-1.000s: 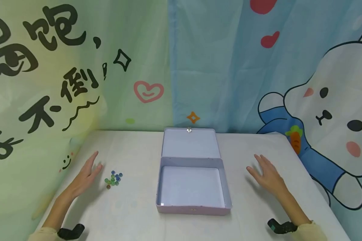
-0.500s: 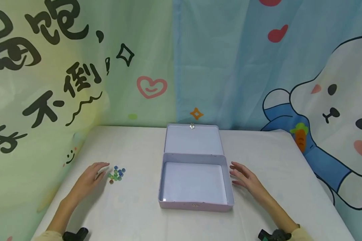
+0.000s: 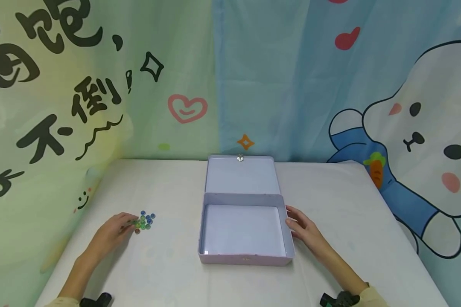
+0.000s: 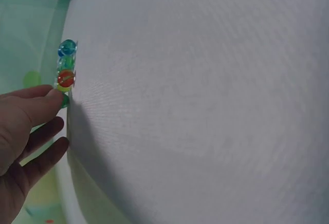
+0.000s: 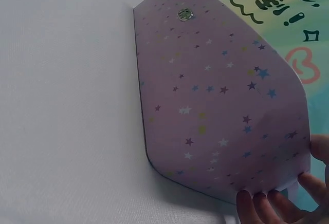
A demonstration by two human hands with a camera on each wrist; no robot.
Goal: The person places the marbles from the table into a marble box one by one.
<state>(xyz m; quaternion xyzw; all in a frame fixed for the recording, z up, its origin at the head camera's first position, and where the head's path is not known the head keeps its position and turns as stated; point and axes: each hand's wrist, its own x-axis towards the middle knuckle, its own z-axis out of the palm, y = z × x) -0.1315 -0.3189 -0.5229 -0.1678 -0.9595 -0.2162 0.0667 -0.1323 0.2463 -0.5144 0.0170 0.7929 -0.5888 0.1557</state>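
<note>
Printed curtain [image 3: 261, 85], green giving way to blue, hung at 12 o'clock beyond a white tablecloth [image 3: 169, 273] of fine weave. At centre, a smooth-walled, rectangular lilac box [image 3: 230, 259], star-patterned outside, lay with its lid [image 3: 241, 175] folded back toward 12 o'clock. Left hand [image 3: 113, 230]: thumb and forefinger pinched a green marble [image 4: 65, 100], remaining fingers apart; the clustered marbles [image 3: 149, 221], translucent and spherical, lay just off the fingertips at 3 o'clock. Right hand [image 3: 308, 230]: fingers, slightly spread, touched the box's 3 o'clock side.
</note>
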